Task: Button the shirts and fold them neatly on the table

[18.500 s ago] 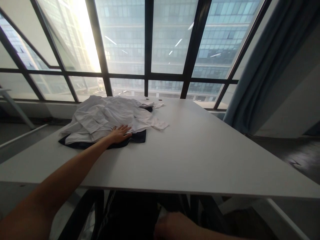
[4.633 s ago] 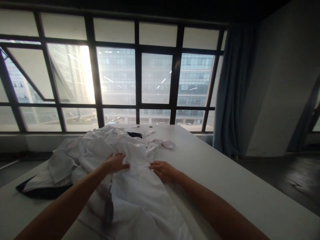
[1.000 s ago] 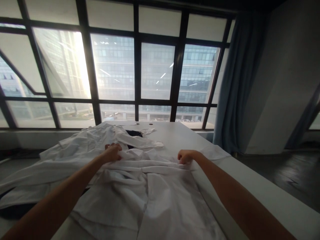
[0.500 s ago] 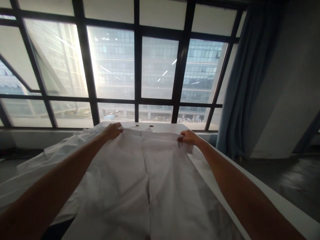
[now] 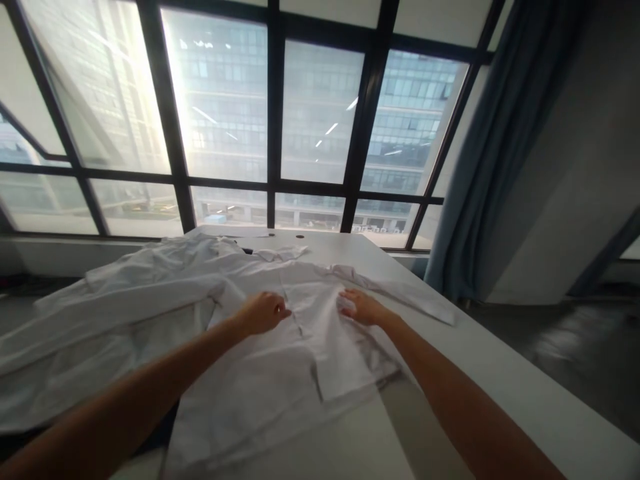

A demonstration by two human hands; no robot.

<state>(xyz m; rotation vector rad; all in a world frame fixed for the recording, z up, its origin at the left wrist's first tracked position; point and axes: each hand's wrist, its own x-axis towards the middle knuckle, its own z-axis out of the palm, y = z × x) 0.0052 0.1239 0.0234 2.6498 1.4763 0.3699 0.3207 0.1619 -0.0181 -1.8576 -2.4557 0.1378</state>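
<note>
A white long-sleeved shirt (image 5: 240, 393) lies spread and wrinkled on the white table, collar at the far end and a slit of its front opening down the middle. Its right sleeve stretches out past my right hand. My left hand (image 5: 264, 312) is over the front opening, fingers loosely curled and thumb a little apart; no cloth shows between them. Just to the right, my right hand (image 5: 361, 307) has its fingers and thumb bent around a bit of the shirt's white cloth. The lower hem lies rumpled below the hands.
More white garments (image 5: 145, 267) are heaped along the table's left side. The white table (image 5: 500, 380) reaches toward large dark-framed windows (image 5: 320, 120), with two dark round spots near its far end. A blue curtain (image 5: 495, 160) hangs at the right beside a grey wall.
Both hands have come back from the far edge of the raised shirt to its middle. The cloth has dropped flat onto the table, showing collar and sleeve. The view has tipped downward.
</note>
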